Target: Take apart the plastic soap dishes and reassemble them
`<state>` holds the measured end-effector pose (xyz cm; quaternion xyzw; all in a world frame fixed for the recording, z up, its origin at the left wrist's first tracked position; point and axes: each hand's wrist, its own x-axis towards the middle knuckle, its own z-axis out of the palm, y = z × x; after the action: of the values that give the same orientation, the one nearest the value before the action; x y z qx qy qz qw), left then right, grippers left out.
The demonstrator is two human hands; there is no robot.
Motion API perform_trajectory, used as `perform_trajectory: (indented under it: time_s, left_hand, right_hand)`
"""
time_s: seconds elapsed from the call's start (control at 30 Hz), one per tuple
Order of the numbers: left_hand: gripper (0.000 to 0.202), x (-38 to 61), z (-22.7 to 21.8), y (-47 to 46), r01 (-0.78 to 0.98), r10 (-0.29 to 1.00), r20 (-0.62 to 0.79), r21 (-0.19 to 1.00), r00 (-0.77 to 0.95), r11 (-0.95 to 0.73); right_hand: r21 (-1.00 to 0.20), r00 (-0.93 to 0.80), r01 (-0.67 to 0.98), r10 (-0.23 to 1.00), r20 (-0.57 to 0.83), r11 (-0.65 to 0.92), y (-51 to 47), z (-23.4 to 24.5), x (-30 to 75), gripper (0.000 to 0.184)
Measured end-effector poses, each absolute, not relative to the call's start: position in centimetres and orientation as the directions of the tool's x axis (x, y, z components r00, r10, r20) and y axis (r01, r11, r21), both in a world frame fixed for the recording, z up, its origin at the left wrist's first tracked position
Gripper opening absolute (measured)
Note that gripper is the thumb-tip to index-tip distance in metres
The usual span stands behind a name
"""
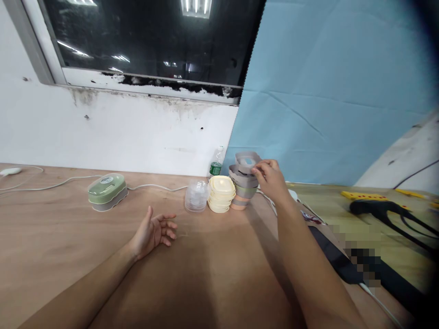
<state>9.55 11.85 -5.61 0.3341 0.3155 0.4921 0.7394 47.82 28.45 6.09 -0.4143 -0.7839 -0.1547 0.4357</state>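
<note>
Gripping grey container (243,160) | right hand (271,177) | bottle (217,156): green label (215,168), print unreadable

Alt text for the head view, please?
The right hand is at a grey container atop a mixed stack, beside a yellow stack and a clear stack on a wooden table. The left hand is open, empty; a green-topped container stands left.

A dark window (147,41) fills the upper left, a blue sheet (325,77) the upper right; a green-labelled plastic bottle (216,167) stands near centre.
</note>
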Motion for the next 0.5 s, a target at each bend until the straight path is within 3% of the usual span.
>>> perform_trajectory:
  time_s: [0.5]
  left_hand:
    - [0.078, 9.55, -5.38, 11.75, -0.495, 0.938, -0.137, 0.819, 0.320, 0.289]
  right_hand:
    - [-0.065, -0.340, 0.822, 0.579, 0.741, 0.566, 28.75, 5.35, 47.86, 0.027]
